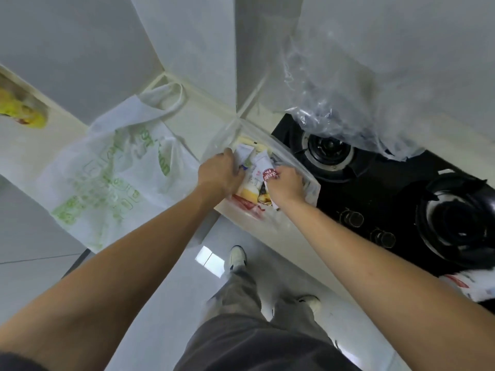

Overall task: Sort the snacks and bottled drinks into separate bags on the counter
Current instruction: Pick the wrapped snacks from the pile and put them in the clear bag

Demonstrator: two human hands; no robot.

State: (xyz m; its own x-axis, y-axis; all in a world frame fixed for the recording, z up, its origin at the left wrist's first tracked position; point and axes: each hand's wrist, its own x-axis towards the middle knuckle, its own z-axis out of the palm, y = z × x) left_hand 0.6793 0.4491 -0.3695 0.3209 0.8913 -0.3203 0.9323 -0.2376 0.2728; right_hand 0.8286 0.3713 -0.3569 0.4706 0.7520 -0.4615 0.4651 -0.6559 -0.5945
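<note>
From the head camera, looking steeply down, both bare forearms reach forward to a clear plastic bag (pixel 312 190) that sits on the pale counter (pixel 316 259) just left of a black gas stove (pixel 380 199). The bag's mouth is open toward the person and snack packets (pixel 253 183) fill it: white sachets with red and blue print, a yellow-and-white pack, and a red-printed wrapper at the near edge.

The left hand (pixel 221 172) is at the left side of the bag's opening, fingers curled down around the plastic rim and the top of a white packet; which of the two it grips more I cannot tell. The right hand (pixel 286 184) is at the right side, fingers curled and pinching a white packet with a red label (pixel 267 170) inside the bag.

A white cloth tote bag (pixel 115 167) with green printing lies flat on the counter to the left, well apart from the stove, its handle toward the wall. A crumpled sheet of clear plastic (pixel 345 103) hangs over the far burner. At the far left edge sits something yellow (pixel 24 111), blurred. Another red-and-white wrapper (pixel 466 286) shows at the right edge beside the near burner. Below, grey trousers and light shoes stand on a glossy floor (pixel 166 303).
</note>
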